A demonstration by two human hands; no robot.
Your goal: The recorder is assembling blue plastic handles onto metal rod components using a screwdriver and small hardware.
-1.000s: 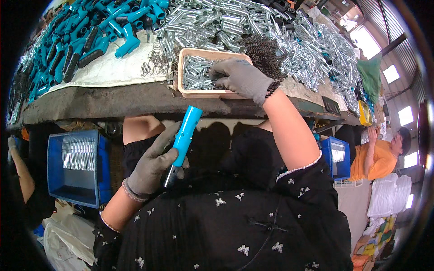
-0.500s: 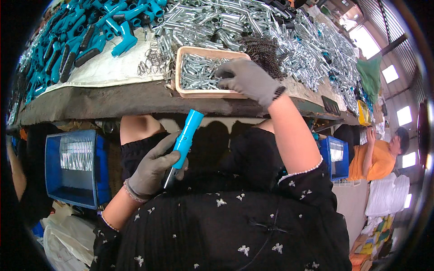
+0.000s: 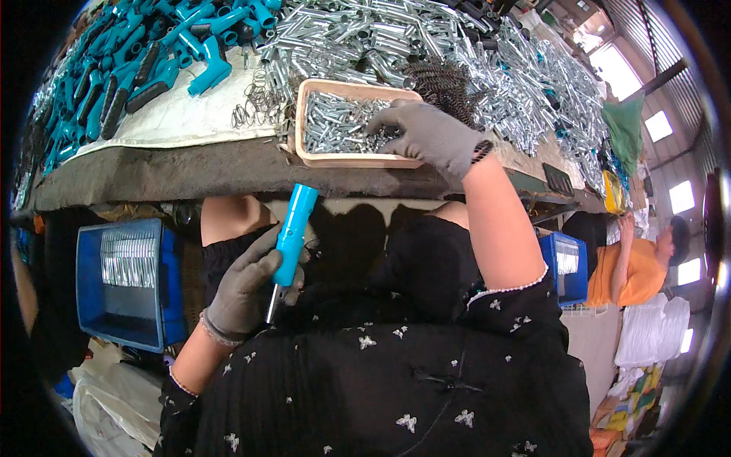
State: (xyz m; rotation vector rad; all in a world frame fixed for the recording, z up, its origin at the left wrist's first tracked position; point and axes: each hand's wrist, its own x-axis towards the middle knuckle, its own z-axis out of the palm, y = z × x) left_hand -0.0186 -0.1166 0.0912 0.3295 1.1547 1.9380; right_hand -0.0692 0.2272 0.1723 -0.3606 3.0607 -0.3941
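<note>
In my left hand (image 3: pixel 247 286), gloved in grey, is a turquoise tubular plastic part (image 3: pixel 295 232), held upright with a slight tilt. A thin metal rod (image 3: pixel 272 303) sticks out of its lower end. My right hand (image 3: pixel 430 135), in a matching glove, reaches over the right side of a shallow beige tray (image 3: pixel 358 161). Its curled fingers are apart and dip among many small silvery metal pins (image 3: pixel 335 122); I see no pin held between them.
Turquoise and black pistol-shaped parts (image 3: pixel 114 84) pile up at the bench's left. Shiny metal tubes (image 3: pixel 335 34) and dark springs (image 3: pixel 442 87) lie behind the tray. Blue crates (image 3: pixel 161 289) stand below the bench on either side. A person in orange (image 3: pixel 636 266) is at the right.
My left hand has shifted a little left and down, and the turquoise part stands more upright. My right hand has moved slightly right over the tray, its fingers more spread.
</note>
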